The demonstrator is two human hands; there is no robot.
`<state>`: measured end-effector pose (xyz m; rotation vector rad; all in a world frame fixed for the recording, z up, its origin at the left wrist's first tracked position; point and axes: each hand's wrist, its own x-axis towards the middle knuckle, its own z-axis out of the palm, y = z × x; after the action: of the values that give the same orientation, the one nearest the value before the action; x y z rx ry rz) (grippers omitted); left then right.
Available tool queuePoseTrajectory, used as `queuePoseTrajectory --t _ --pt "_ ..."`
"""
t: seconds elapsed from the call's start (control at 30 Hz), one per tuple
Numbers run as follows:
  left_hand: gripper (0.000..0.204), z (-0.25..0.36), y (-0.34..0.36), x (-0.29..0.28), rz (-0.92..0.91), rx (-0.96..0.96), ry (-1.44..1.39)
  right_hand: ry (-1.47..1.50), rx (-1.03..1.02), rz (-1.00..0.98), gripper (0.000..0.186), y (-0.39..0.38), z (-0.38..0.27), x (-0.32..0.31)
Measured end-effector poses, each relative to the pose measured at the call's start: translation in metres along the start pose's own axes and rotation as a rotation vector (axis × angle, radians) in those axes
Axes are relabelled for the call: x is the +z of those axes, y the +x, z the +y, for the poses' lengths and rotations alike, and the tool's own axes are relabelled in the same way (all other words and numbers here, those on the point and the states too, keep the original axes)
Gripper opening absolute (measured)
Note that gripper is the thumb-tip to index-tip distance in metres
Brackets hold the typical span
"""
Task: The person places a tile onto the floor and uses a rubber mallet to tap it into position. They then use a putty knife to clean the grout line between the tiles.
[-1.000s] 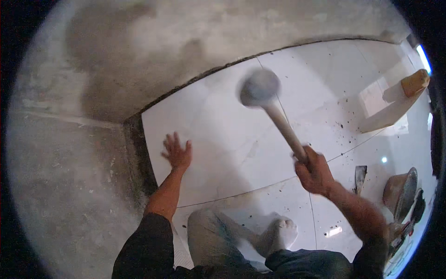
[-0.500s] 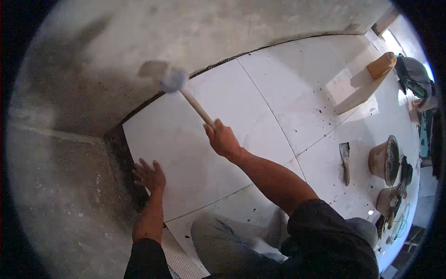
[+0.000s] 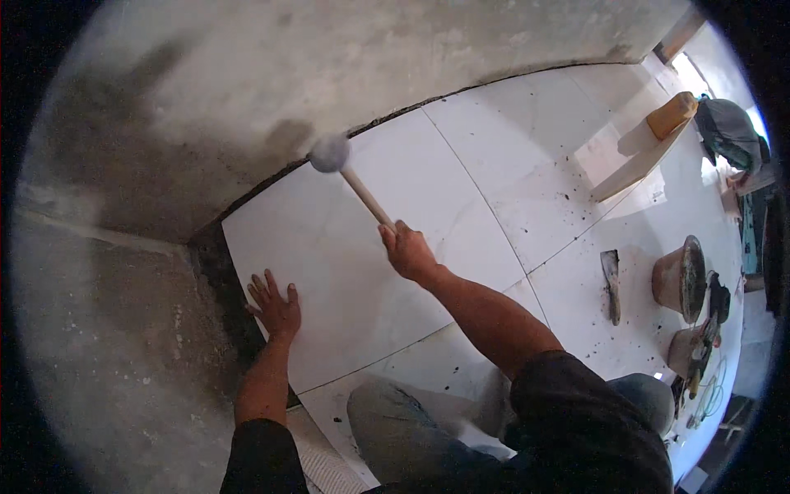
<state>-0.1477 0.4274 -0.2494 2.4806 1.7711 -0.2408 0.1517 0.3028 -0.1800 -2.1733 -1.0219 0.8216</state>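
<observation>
From my distant seat I am seeing the right hand (image 3: 411,253) closing firmly around the handle of a mallet (image 3: 366,195), whose blurred grey head is hanging over the far edge of a big white tile (image 3: 370,313) — whether it is touching, I cannot tell. The left hand (image 3: 277,311) is spreading its fingers over the tile's left edge, palm down and holding nothing. That tile is filling the corner, with a rough grey wall (image 3: 411,49) crowding the mallet's head from behind and a dark gap (image 3: 216,267) running along the left side. Nearer the body, a bent knee (image 3: 387,420) is taking up floor, and a ridged pale sheet (image 3: 325,449) is lying beside it. Most of the clutter is sitting to the right, well apart from both hands: a scraper (image 3: 611,284) is lying flat, a bucket (image 3: 671,278) is standing near it, and a smaller pot (image 3: 681,352) is sitting just below, with dark tools (image 3: 717,298) crowding its side. Farther off, a pale board (image 3: 638,170) is carrying a wooden block (image 3: 672,114) at its end — a dark bundle (image 3: 728,136) is lying just beyond — and dark crumbs (image 3: 566,196) are dotting the floor.
</observation>
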Motion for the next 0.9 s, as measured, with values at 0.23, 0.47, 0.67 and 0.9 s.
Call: queuePoseTrajectory --t 0.23,0.47,0.67,0.9 --pt "0.075 0.002 -0.003 -0.001 0.009 -0.024 -0.047 -0.033 -0.019 -0.029 0.054 -0.004 -0.007 -0.004" --pt "0.074 -0.002 0.0 0.002 0.013 0.002 -0.059 0.011 0.019 -0.058 0.059 0.001 -0.001 0.005" --pt "0.074 -0.006 0.001 0.004 0.019 0.027 -0.058 0.106 -0.012 -0.012 0.063 0.009 0.009 0.01" --pt "0.072 -0.008 0.001 0.017 0.045 0.046 -0.026 0.201 0.033 -0.027 0.053 -0.007 0.002 0.015"
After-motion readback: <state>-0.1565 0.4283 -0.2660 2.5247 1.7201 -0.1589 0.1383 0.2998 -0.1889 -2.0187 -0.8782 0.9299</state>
